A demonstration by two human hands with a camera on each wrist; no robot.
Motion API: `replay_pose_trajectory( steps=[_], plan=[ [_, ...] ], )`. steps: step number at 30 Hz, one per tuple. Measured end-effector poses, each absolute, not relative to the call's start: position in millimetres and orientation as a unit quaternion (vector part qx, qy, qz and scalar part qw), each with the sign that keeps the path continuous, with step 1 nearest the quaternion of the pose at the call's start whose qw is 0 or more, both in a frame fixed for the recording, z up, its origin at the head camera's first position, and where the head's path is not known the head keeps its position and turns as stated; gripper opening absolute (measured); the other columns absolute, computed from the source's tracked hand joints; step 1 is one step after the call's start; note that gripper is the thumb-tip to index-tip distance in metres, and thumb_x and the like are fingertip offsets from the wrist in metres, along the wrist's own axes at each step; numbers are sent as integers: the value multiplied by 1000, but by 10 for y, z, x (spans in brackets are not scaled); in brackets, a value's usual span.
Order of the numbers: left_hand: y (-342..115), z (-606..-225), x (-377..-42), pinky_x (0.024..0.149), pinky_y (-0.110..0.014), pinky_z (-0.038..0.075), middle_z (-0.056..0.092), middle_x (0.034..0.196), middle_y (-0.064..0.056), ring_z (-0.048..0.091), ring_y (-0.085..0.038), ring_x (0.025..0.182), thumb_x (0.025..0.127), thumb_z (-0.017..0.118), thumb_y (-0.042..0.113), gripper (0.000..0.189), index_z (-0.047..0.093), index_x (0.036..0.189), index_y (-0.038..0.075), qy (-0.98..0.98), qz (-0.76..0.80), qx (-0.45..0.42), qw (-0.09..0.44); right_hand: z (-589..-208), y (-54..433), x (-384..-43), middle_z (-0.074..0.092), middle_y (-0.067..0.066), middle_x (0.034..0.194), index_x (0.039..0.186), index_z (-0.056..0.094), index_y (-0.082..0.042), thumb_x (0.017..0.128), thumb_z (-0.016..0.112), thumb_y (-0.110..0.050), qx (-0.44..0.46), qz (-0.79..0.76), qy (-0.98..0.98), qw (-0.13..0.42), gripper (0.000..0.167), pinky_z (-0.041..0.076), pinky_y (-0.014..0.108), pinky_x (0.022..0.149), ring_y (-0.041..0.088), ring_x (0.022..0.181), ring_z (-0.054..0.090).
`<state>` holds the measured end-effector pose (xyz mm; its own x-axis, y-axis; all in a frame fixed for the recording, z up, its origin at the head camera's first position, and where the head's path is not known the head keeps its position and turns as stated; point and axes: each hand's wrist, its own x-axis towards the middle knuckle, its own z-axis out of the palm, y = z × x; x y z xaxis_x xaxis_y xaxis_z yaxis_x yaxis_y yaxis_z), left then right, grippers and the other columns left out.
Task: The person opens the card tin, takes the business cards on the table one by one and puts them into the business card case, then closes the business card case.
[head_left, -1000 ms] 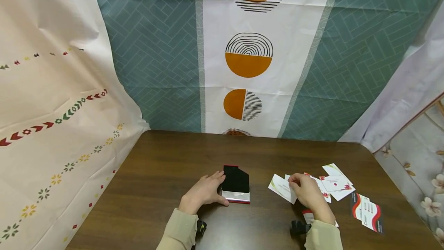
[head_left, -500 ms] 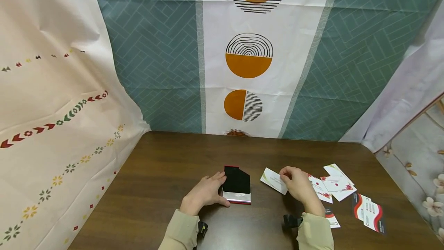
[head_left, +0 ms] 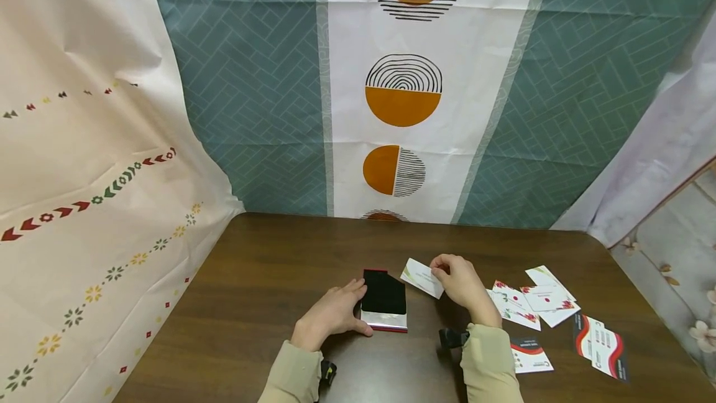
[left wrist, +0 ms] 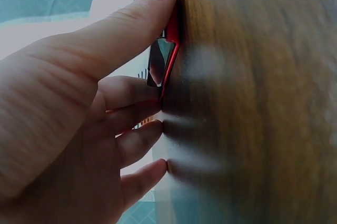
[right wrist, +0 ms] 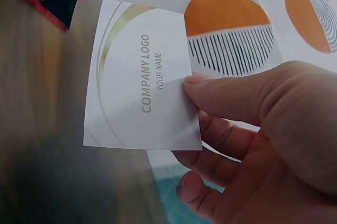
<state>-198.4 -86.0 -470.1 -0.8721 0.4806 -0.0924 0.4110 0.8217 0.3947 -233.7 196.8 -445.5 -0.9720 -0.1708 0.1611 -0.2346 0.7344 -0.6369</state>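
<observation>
A: Where's the case (head_left: 383, 294)?

B: On the table (head_left: 285, 266), in front of the person. It has a black panel on its 12 o'clock side, a shiny silver strip at 6 and red along the edges. I can't tell whether anything lies inside.

A: And the left hand (head_left: 334, 311)?

B: At the case's 9 o'clock side, thumb and fingers spread fairly wide but bent, with the case's near corner held between them. The thumb rests on the near edge.

A: The right hand (head_left: 460, 285)?

B: Thumb and forefinger nearly together, pinching a card (right wrist: 126, 82); the other fingers are loosely bent behind it. The card is tilted and reads "COMPANY LOGO, YOUR NAME", with a gold curve at one end.

A: Is it in the case?

B: No, just beside it, toward 2 o'clock, apart in the right wrist view.

A: Other cards?

B: Floral cards (head_left: 513, 306) overlap at 3 o'clock from the case. Wavy red ones (head_left: 607, 348) lie farther out, just past 3, with more black, red and white (head_left: 531, 362) nearer 4.
</observation>
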Motion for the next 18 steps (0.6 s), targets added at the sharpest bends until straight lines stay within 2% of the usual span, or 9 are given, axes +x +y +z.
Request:
replay_pose_trajectory(
  steps=[9, 18],
  plan=[
    [-859, -4723, -2013, 110, -49, 31, 39, 152, -12, 33, -28, 141, 73, 84, 47, 90, 50, 141, -1, 950, 182, 238, 93, -4390, 1644, -2479, 61, -1, 82, 90, 69, -8, 92, 65, -3, 154, 357, -921, 38, 7, 44, 34, 68, 17, 75, 50],
    [-847, -4729, -2018, 110, -49, 32, 41, 151, -13, 34, -29, 141, 71, 84, 48, 91, 50, 141, -1, 951, 182, 233, 93, -4479, 1421, -2487, 59, -4, 77, 87, 69, -12, 91, 68, -6, 170, 357, -919, 9, 7, 43, 33, 65, 16, 71, 49]
  ],
)
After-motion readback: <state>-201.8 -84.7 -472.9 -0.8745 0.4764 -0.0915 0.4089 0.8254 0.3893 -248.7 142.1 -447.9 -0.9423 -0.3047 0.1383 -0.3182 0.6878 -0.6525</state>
